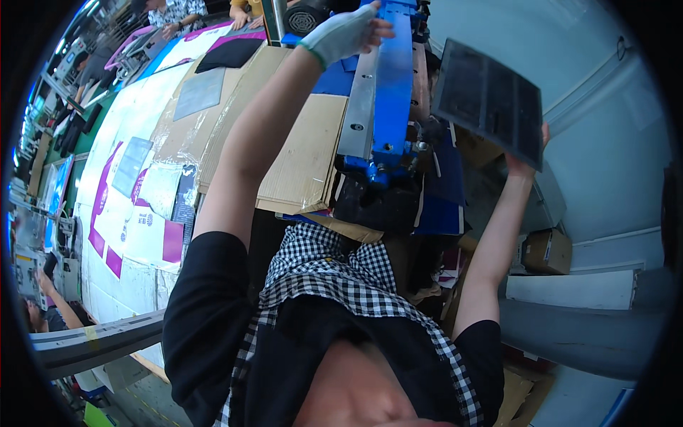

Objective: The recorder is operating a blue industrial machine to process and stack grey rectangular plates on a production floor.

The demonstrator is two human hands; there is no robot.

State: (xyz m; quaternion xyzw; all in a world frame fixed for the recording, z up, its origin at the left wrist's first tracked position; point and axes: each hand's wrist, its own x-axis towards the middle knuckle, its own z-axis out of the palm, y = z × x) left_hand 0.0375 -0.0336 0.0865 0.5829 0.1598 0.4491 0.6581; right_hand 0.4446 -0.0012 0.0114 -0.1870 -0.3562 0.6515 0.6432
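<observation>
My left hand (345,37), in a white glove that leaves the fingertips bare, is raised at the upper middle. Its fingers are stretched out over the far end of a long blue metal machine (390,107), and nothing shows in them. Over on the right, my right hand (525,164) grips a dark rectangular panel (491,99) by its lower right corner. The panel is tilted, with faint lines splitting its face into sections. Most of the right hand's fingers are hidden behind it.
Cardboard sheets (302,153) lie left of the machine. Farther left, a long table (107,171) carries white and magenta printed pieces and translucent sheets (131,166). Co-workers (181,11) are at its far end and left side. A cardboard box (547,251) stands near the right wall.
</observation>
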